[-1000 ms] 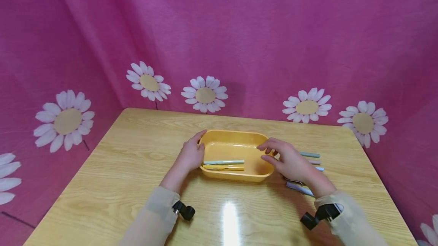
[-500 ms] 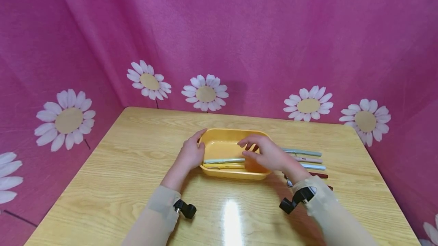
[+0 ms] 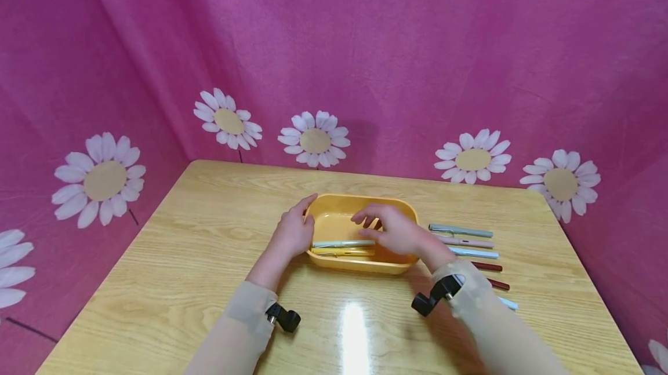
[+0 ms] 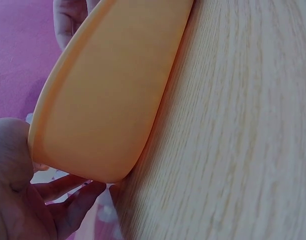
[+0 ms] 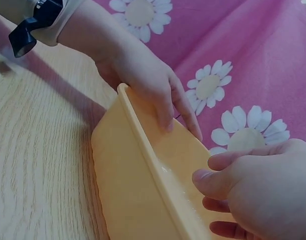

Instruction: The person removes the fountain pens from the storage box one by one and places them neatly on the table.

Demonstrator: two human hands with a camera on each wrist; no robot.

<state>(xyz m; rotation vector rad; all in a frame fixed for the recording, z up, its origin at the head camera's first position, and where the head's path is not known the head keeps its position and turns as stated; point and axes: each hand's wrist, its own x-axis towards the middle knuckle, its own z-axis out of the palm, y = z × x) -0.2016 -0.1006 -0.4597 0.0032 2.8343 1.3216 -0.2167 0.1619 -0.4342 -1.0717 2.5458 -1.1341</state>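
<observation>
A yellow plastic tray (image 3: pixel 360 266) sits on the table. My left hand (image 3: pixel 293 233) grips its left end, the thumb inside the rim and the fingers along the outside, as the left wrist view also shows of the hand (image 4: pixel 23 195). Inside, near the front wall, lie a pale green pen (image 3: pixel 339 244) and a yellow pen (image 3: pixel 344 252), side by side. Over the tray's right half hovers my right hand (image 3: pixel 394 230), its fingers loosely bent with nothing visible between them. The right wrist view shows this hand (image 5: pixel 270 192) just above the tray's inside.
Several pens lie in a column right of the tray: teal (image 3: pixel 461 230), pink (image 3: pixel 469 242), light blue (image 3: pixel 475 253) and dark red (image 3: pixel 487 266). Another light blue pen (image 3: pixel 508 303) is partly behind my right sleeve. A pink flowered curtain (image 3: pixel 386 73) surrounds the wooden table (image 3: pixel 209 230).
My right hand has moved left from the tray's right rim to over its inside, uncovering more of the pens on the right. The left hand keeps its place on the tray.
</observation>
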